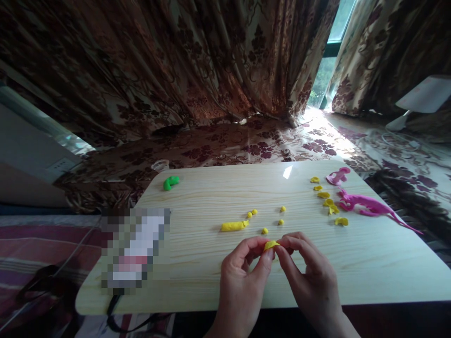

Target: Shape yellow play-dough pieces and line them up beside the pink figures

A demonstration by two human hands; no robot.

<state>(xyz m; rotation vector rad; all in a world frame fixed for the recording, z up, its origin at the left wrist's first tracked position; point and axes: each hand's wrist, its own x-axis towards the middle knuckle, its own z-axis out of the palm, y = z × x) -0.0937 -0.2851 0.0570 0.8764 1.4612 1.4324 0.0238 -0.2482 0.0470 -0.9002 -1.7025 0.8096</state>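
Note:
Between my two hands is a small flattened piece of yellow modelling clay (pixel 271 245). My left hand (pixel 244 272) pinches its left side with thumb and forefinger. On the other side, the thumb and fingertips of my right hand (pixel 310 267) close on its right edge. Just beyond my fingers lie several small yellow clay balls (pixel 281 222) and a thick yellow clay roll (pixel 234 226). Farther right, several thin, curved yellow clay pieces (pixel 323 195) form a loose column.
A long pink clay figure (pixel 368 204) and a smaller pink clay piece (pixel 338 176) lie at the table's right. Green clay (pixel 171 182) sits at the far left. A blurred-out object (pixel 137 249) with a black strap covers the left side of the wooden table (pixel 197 277).

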